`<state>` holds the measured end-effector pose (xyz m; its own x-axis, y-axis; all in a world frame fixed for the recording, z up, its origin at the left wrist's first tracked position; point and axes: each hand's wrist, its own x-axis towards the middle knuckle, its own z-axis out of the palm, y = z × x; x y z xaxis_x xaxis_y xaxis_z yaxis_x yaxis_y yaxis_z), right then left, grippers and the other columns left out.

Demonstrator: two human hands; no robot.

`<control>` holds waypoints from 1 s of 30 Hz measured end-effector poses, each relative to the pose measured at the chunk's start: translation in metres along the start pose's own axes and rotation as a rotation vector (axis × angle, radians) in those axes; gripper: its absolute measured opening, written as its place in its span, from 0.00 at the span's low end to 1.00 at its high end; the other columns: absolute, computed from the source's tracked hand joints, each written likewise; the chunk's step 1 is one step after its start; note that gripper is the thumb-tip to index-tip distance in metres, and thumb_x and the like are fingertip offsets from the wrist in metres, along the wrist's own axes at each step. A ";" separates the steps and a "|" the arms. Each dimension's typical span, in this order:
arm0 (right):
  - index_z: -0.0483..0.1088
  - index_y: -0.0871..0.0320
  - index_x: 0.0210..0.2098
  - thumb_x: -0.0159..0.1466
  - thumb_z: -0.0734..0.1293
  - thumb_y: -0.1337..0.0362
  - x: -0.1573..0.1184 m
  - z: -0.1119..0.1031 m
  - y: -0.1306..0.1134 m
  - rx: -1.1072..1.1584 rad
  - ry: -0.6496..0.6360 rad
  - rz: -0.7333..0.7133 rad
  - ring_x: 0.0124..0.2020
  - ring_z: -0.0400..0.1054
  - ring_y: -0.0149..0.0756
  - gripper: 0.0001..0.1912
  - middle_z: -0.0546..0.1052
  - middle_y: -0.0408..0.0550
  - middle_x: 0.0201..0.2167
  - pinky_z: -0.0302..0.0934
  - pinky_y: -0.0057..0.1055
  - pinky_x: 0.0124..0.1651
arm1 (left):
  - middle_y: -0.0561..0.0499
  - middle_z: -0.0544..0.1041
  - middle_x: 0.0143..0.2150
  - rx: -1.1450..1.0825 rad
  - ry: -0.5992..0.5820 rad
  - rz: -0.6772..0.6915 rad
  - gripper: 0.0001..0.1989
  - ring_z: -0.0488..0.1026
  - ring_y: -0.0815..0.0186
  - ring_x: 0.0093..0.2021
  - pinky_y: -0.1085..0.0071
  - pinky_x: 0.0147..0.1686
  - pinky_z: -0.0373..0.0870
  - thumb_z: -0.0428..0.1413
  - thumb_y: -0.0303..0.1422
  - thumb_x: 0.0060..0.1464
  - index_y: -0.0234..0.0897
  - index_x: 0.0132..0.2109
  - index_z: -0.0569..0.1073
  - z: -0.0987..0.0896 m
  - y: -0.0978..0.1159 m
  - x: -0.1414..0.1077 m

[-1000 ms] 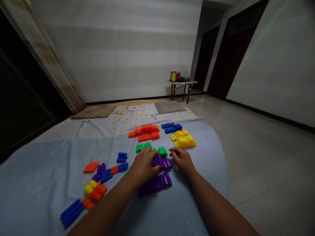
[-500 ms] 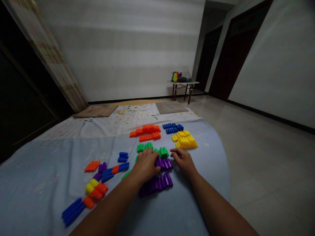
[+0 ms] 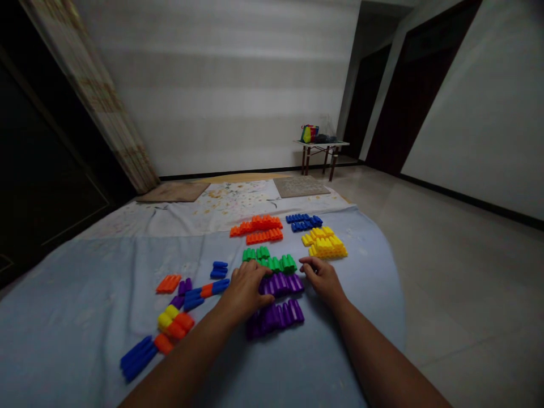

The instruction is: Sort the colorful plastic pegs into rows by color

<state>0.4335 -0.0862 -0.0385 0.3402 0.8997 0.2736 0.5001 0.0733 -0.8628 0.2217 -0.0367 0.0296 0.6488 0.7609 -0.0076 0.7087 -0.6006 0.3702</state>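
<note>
My left hand (image 3: 246,286) rests over the left ends of the green and purple rows, its thumb and fingers apart. It hides part of the pieces beneath it. Green plastic peg-shaped pieces (image 3: 280,263) lie side by side just past its fingertips. Two rows of purple pieces are closer to me, an upper row (image 3: 283,284) and a lower row (image 3: 276,317). At the right end of the green row is my right hand (image 3: 323,280), fingers loosely curled, thumb and index finger apart, with nothing seen between them.
Orange pieces (image 3: 263,235), blue pieces (image 3: 304,222) and stacked yellow pieces (image 3: 327,243) lie farther back. To the left is a mixed-colour group (image 3: 176,323). A light blue cloth (image 3: 85,294) covers the table. A small table (image 3: 323,143) stands by the wall.
The whole view has shifted slightly. My left hand has slid left along the rows, uncovering more purple and green pieces. My right hand has stayed by the rows' right end.
</note>
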 end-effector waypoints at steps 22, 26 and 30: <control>0.72 0.58 0.41 0.58 0.59 0.56 -0.002 -0.002 0.008 -0.043 -0.037 0.035 0.33 0.71 0.38 0.18 0.78 0.48 0.31 0.62 0.32 0.37 | 0.46 0.73 0.38 -0.146 0.288 -0.360 0.21 0.70 0.61 0.38 0.65 0.42 0.67 0.51 0.44 0.46 0.35 0.44 0.73 -0.045 -0.139 -0.051; 0.72 0.58 0.40 0.58 0.59 0.56 -0.002 -0.002 0.007 -0.050 -0.043 0.026 0.34 0.71 0.38 0.18 0.78 0.48 0.31 0.62 0.33 0.38 | 0.47 0.74 0.41 -0.199 0.148 -0.356 0.20 0.71 0.60 0.42 0.66 0.44 0.66 0.55 0.42 0.42 0.38 0.42 0.74 -0.040 -0.149 -0.067; 0.72 0.58 0.40 0.58 0.59 0.55 -0.002 -0.003 0.007 -0.059 -0.044 0.038 0.34 0.71 0.39 0.18 0.78 0.48 0.30 0.62 0.33 0.38 | 0.50 0.74 0.44 -0.105 0.051 -0.376 0.17 0.70 0.60 0.45 0.67 0.46 0.64 0.57 0.37 0.40 0.42 0.42 0.74 -0.045 -0.151 -0.069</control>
<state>0.4383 -0.0889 -0.0444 0.3249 0.9196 0.2209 0.5341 0.0144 -0.8453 0.0576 0.0128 0.0163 0.3326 0.9359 -0.1158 0.8605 -0.2509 0.4434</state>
